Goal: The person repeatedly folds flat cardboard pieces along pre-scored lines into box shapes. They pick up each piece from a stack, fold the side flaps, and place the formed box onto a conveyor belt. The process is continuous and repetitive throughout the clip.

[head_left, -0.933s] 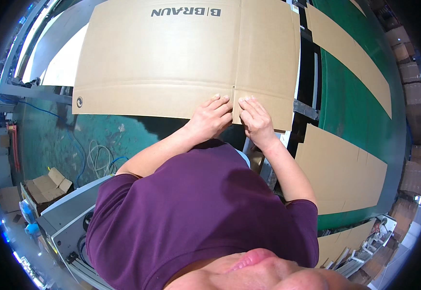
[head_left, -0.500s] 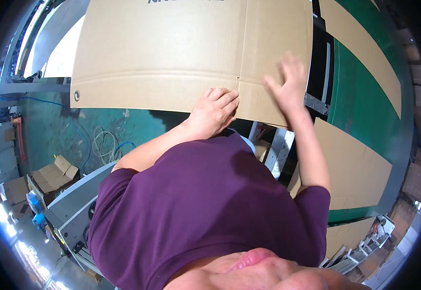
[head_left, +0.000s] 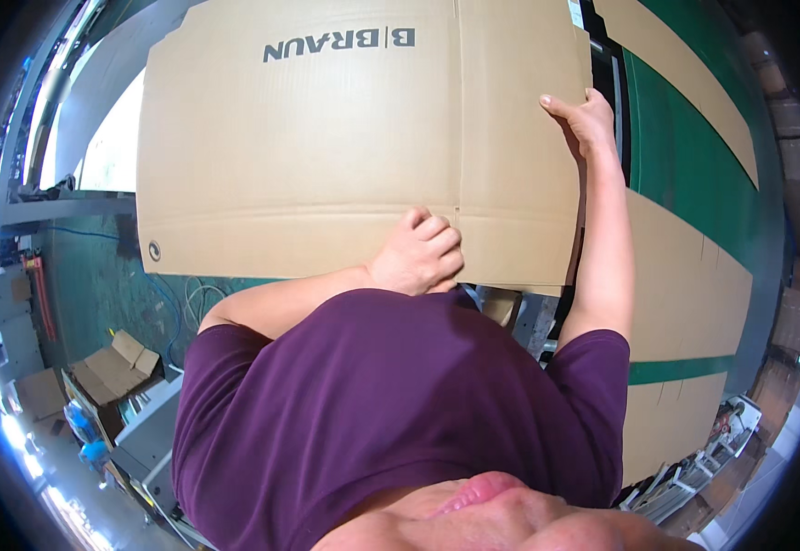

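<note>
A large flat cardboard box blank (head_left: 299, 138), brown with dark printed lettering and crease lines, spreads out in front of me. My left hand (head_left: 418, 253) is closed at its near edge, beside the slot between two panels; the fingers are curled and the fingertips partly hidden. At the blank's right edge is my right hand (head_left: 588, 119), its thumb over the top face and its other fingers along the outer side, partly out of sight.
To the right, more cardboard blanks (head_left: 685, 266) lie on a green surface (head_left: 685, 147). An opened carton (head_left: 115, 367) stands at the lower left, near a blue hose (head_left: 88, 233) on the green floor. Metal machine framing (head_left: 60, 209) borders the far left.
The cardboard blank has come nearer to me, showing more of its lettering. My left hand came back with it. My right hand moved from above the right panel to the blank's right edge.
</note>
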A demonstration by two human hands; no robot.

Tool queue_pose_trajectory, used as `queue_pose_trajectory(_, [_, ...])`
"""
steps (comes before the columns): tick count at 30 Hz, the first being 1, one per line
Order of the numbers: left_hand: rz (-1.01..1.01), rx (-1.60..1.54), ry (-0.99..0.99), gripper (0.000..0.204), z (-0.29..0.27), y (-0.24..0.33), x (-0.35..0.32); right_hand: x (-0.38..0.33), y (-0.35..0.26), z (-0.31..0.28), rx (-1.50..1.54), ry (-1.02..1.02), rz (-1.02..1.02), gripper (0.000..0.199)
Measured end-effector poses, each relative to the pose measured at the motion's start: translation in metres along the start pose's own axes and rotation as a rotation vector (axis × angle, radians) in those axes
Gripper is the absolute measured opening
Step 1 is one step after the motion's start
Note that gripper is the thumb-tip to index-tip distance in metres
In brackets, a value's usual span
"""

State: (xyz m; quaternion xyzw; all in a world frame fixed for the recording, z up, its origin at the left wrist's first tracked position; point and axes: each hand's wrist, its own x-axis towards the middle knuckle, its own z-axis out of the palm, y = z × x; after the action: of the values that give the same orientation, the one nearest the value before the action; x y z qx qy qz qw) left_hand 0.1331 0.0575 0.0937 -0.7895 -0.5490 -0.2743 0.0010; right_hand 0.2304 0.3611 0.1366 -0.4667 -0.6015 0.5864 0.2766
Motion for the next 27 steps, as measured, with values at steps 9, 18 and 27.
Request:
queue_pose_trajectory(9, [0.152, -0.284, -0.185, 0.024, 0.004, -0.01, 0.037, -0.005, 0.004, -0.043, -0.05, 0.046, 0.113, 0.079])
queue_pose_trajectory(18, [0.177, -0.18, 0.03, 0.02, 0.054, -0.003, 0.014, -0.018, 0.061, -0.027, -0.418, 0.462, -0.223, 0.058])
queue_pose_trajectory(27, [0.167, -0.233, -0.17, 0.043, 0.019, -0.008, 0.04, -0.046, 0.107, -0.091, -0.086, 0.598, -0.417, 0.051])
